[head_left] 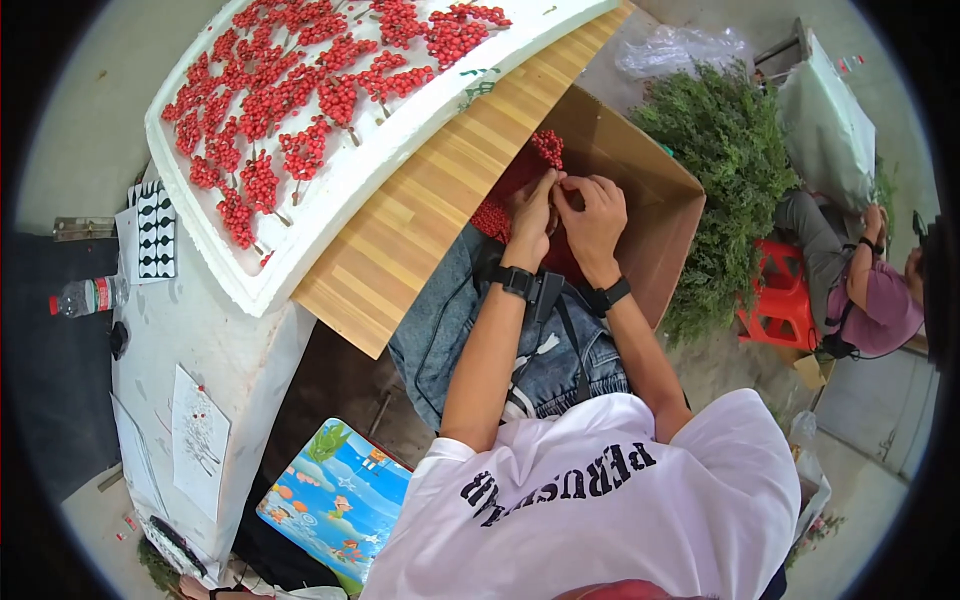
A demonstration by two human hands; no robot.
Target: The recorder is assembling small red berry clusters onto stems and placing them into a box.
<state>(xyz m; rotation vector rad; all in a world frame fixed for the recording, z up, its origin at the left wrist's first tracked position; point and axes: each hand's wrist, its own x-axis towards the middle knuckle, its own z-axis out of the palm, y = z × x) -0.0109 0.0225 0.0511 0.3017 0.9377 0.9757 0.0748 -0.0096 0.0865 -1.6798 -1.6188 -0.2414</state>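
Observation:
A small red berry sprig (546,148) stands upright above my fingers, over the open cardboard box (648,190). My left hand (531,212) is closed around its lower end. Thumb and forefinger of my right hand (594,214) pinch together at the same spot, right beside the left fingertips. The stem itself is mostly hidden by my fingers. More red berries (491,219) lie in the box, partly covered by my left hand. Many similar berry sprigs (262,104) are spread in rows on the white foam tray (330,215) at the upper left.
A striped wooden board (400,245) lies beneath the tray, its edge left of my arms. Green foliage (712,165) is heaped right of the box. Farther right, another person (880,310) sits near a red plastic stool (778,300). A colourful printed board (340,500) is at lower left.

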